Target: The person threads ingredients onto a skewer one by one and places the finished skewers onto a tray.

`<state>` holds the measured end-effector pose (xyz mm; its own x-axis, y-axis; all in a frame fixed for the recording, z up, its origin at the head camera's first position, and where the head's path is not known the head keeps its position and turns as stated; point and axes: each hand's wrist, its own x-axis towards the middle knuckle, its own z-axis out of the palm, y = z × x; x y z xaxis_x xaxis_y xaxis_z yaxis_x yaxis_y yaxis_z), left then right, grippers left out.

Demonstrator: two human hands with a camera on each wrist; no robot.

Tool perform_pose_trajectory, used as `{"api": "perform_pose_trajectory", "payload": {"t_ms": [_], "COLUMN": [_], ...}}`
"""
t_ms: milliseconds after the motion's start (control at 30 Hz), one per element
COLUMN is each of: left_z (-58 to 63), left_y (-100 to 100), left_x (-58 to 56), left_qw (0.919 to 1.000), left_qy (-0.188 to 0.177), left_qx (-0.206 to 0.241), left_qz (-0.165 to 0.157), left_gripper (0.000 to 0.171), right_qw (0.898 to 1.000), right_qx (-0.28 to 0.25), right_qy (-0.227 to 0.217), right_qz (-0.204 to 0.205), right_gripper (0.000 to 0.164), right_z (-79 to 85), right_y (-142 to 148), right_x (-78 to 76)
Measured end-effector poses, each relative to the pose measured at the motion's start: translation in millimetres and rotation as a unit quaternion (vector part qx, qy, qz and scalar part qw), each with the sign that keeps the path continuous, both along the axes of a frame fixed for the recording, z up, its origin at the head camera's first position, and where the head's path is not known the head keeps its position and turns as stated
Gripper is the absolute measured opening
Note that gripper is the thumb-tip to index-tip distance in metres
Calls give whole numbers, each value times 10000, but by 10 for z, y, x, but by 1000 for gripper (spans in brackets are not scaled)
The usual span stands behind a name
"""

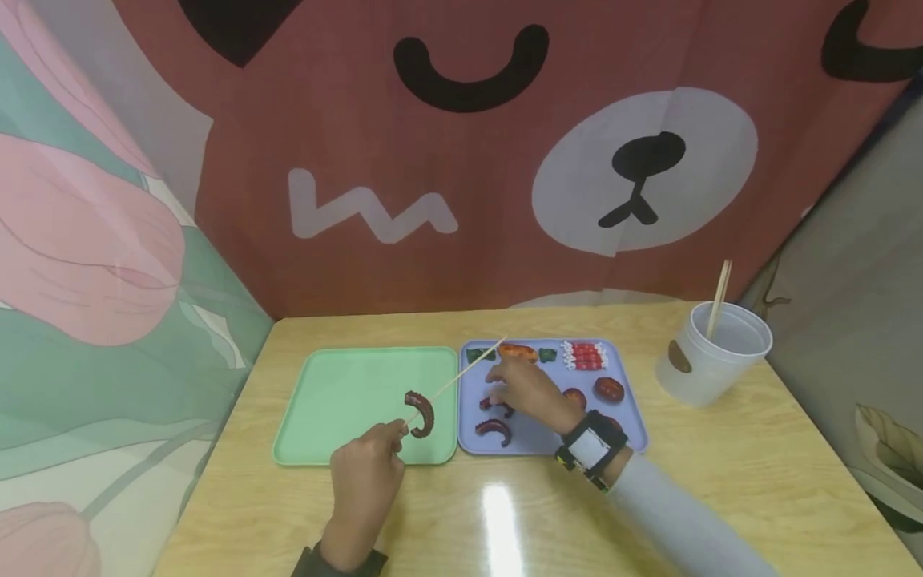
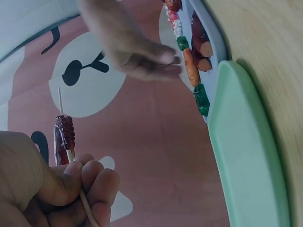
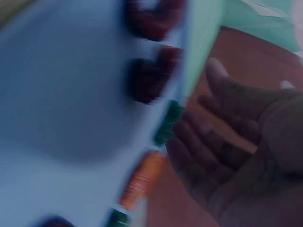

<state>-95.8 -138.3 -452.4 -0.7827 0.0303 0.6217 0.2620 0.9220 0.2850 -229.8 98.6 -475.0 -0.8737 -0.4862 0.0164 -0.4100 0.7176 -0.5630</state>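
Left grip [image 1: 370, 466] pinches skewer [image 1: 465, 372]; curved brown piece [image 1: 428, 415] threaded just beyond, tipward.

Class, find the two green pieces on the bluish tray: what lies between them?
An orange piece lies between the left green piece and the right green piece. The head view shows this; so does the left wrist view.

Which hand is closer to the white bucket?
The right hand: it is over the purple tray, left of the bucket. The left hand is farther left, by the green tray, holding a skewer.
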Motion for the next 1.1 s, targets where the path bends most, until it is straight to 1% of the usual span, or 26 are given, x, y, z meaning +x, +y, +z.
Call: {"api": "perform_pose_trajectory", "payload": {"t_ms": [67,133,200,300,367,400,467,533,600,633,700,767,833,900,1033,1100], "left_z": [-14,-21,-19,-10,-1,4,13,19,22,19,11,-2,-16,-32,-58,-63], "left_y": [2,8,20,33,37,36,31,20,6,0,-12,-19,-22,-21,-13,-7], "left_x": [3,3,4,6,12,15,20,25,29,29,30,30,30,27,12,1], "left_qw": [10000,10000,9999,9999,9998,9998,9998,9998,9998,9997,9996,9995,9995,9994,9993,9994], "left_qy": [-19,-42,-81,-139,-163,-162,-174,-169,-170,-185,-196,-224,-251,-286,-313,-289], "left_qx": [26,36,25,7,20,32,36,23,-5,-20,-45,-60,-68,-69,-92,-113], "left_qz": [31,60,69,96,112,106,116,105,129,153,178,198,193,190,185,163], "left_gripper": [40,41,43,43,42,41,39,38,39,39,40,40,39,40,41,41], "right_qw": [9995,9983,9964,9928,9927,9937,9970,9996,9984,9955,9837,9654,9450,9278,9038,8953], "right_qx": [240,366,481,585,604,558,373,23,-549,-884,-1601,-2304,-2828,-3193,-3653,-3821], "right_qy": [-41,21,335,774,824,771,534,250,-11,-177,-577,-959,-1384,-1694,-2067,-2159], "right_qz": [210,444,620,696,645,590,422,157,-126,-289,-575,-752,-888,-924,-837,-766], "right_gripper": [25,25,24,23,22,21,18,16,19,20,22,26,25,28,34,36], "right_z": [-120,-220,-294,-348,-351,-347,-328,-294,-229,-185,-63,84,239,385,594,657], "right_y": [24,37,48,48,43,41,44,56,85,106,162,228,301,373,483,509], "right_x": [-52,-65,-58,-48,-47,-52,-67,-98,-136,-153,-174,-179,-167,-151,-126,-114]}}
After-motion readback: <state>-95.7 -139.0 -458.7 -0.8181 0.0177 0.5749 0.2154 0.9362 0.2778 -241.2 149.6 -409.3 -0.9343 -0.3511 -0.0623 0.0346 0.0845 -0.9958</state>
